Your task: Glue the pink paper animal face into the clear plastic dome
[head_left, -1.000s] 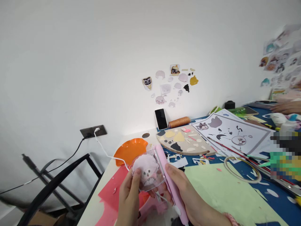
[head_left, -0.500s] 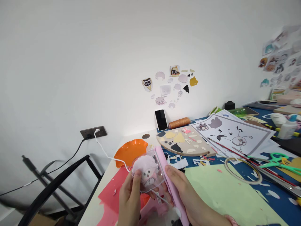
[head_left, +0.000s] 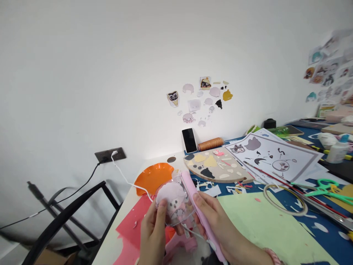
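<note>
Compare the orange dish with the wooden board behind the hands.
The orange dish is glossy, wavy-rimmed and holds nothing visible; the wooden board is flat, pale and matte, strewn with small cut-out shapes. The dish sits left of the clear pouch; the board sits right of it. Both rest on the table.

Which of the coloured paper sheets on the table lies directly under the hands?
The red sheet, under the left hand by the orange dish. The pale green sheet lies to the right, clear of both hands.
</note>
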A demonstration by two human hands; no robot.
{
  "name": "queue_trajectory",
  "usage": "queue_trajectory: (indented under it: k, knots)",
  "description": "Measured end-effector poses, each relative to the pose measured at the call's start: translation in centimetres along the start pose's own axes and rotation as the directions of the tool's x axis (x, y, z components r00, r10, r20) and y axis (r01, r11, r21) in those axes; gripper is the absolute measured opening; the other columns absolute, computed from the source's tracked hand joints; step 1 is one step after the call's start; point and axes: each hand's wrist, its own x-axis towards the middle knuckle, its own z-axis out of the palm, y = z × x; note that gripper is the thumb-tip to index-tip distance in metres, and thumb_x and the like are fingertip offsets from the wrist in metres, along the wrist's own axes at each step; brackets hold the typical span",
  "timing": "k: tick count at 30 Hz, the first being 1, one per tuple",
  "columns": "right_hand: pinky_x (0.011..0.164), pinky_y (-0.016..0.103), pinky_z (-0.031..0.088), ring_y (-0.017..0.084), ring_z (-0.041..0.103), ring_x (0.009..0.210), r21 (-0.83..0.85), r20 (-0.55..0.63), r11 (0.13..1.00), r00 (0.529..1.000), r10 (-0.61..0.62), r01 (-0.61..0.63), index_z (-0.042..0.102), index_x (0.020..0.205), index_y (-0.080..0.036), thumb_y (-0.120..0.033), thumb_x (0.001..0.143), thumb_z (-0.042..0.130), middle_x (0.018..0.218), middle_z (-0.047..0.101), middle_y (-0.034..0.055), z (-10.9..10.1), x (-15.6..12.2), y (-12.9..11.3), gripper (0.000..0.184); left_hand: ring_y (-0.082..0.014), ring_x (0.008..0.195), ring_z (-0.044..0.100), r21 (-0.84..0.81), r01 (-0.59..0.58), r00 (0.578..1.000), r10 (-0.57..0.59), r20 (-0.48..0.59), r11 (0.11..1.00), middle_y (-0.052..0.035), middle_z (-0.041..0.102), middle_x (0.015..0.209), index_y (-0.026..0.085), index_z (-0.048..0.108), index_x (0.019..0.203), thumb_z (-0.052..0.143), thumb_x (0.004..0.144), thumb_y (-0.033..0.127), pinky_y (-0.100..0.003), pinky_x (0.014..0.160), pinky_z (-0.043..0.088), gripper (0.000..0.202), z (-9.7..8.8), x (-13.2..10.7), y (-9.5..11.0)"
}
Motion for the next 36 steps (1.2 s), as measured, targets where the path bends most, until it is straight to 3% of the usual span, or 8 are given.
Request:
queue_trajectory:
  k: [5,13,24,30,36]
  knots:
    - [0.032,0.016,0.025,0.004,0.036,0.033,-0.017,0.007,1.0,1.0,0.015,-0.015,0.049,0.069,-0.018,-0.066,0.074,0.057,0.048,0.045,-0.007,-0.1,-0.1,-0.1,0.049,-0.0094,0.039,0.043,-0.023,0.018,1.0,-0.018,0.011,1.0,0.0061,0.052,0.043,0.02,0.051,0.06,0.057,0.081,0.049,-0.02,0.045,0.036,0.037,0.0,0.0,-0.1]
    - [0.033,0.016,0.025,0.003,0.033,0.034,0.101,-0.064,0.988,0.991,0.119,-0.112,0.048,0.07,-0.018,-0.069,0.066,0.061,0.047,0.044,-0.008,0.8,-0.2,-0.2,0.053,-0.0134,0.045,0.048,0.087,-0.022,0.999,0.025,-0.034,0.996,0.0063,0.052,0.043,0.021,0.056,0.074,0.056,0.082,0.048,-0.022,0.05,0.038,0.028,-0.1,0.0,0.2]
    - [0.032,0.016,0.023,0.003,0.033,0.033,0.07,-0.051,0.994,0.995,0.089,-0.085,0.048,0.071,-0.019,-0.064,0.076,0.056,0.049,0.044,-0.0077,0.2,0.4,1.0,0.046,-0.0135,0.046,0.047,0.151,-0.052,0.998,0.055,-0.017,0.987,0.0036,0.05,0.046,0.021,0.051,0.056,0.059,0.078,0.051,-0.023,0.046,0.039,0.039,-0.6,0.5,0.5]
    - [0.032,0.016,0.022,0.003,0.034,0.033,0.04,-0.043,0.998,0.998,0.048,-0.046,0.048,0.072,-0.019,-0.062,0.079,0.053,0.049,0.045,-0.0073,0.2,0.2,0.8,0.045,-0.0155,0.047,0.053,0.132,-0.026,0.999,0.032,-0.045,0.991,0.0039,0.057,0.049,0.021,0.061,0.078,0.058,0.08,0.048,-0.024,0.051,0.045,0.028,-0.4,0.3,0.6]
    - [0.031,0.017,0.022,0.003,0.032,0.032,0.01,-0.044,1.0,0.999,-0.003,0.003,0.045,0.069,-0.019,-0.063,0.081,0.05,0.049,0.042,-0.0081,0.2,0.3,1.0,0.046,-0.018,0.053,0.057,0.136,-0.005,0.998,0.013,-0.054,0.991,0.0022,0.06,0.055,0.018,0.064,0.088,0.061,0.076,0.053,-0.026,0.052,0.047,0.038,-0.7,0.5,0.1]
